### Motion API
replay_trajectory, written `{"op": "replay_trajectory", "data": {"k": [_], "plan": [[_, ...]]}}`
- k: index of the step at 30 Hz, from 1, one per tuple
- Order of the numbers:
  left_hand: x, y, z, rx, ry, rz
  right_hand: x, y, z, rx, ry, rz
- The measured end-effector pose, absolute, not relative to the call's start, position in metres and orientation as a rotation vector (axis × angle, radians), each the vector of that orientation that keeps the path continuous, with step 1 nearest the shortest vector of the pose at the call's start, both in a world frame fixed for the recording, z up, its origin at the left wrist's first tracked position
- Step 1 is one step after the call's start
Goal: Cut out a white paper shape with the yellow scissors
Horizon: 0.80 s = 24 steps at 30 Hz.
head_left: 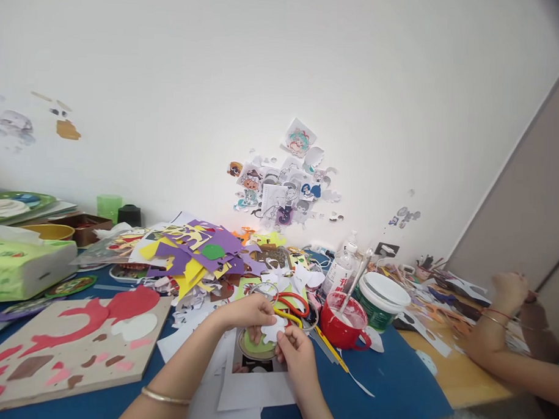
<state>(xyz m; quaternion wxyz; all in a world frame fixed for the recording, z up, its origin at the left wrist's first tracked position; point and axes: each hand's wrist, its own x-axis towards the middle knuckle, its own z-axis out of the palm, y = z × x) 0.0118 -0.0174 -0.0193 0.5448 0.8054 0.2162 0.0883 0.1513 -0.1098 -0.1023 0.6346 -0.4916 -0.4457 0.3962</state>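
Note:
Between my two hands is a small white paper cutout (271,332) with a wavy edge. My left hand (249,312) pinches its upper left side, and my right hand (296,350) grips its lower right edge. Under the cutout lies a printed sheet (255,386) with a picture, partly covered by my hands. Just beyond my fingers are scissors with yellow handles (288,315) and a pair with orange-red handles (297,300). To the right stands a red mug (344,322) holding white paste and a stick-like tool. A yellow pencil or cutter (334,352) lies beside it.
Purple and yellow paper scraps (195,249) are heaped at the back. A board with red cutouts (86,343) lies left, near a green tissue pack (25,268). A white-lidded tub (381,298) and bottle (344,267) stand right. Another person's arms (500,327) rest on the wooden table.

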Motion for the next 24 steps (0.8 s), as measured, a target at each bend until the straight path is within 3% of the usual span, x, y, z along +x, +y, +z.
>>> {"op": "replay_trajectory", "data": {"k": [24], "plan": [[0.012, -0.024, -0.016, 1.866, 0.486, 0.202, 0.145, -0.115, -0.091, -1.178, -0.892, 0.940]]}}
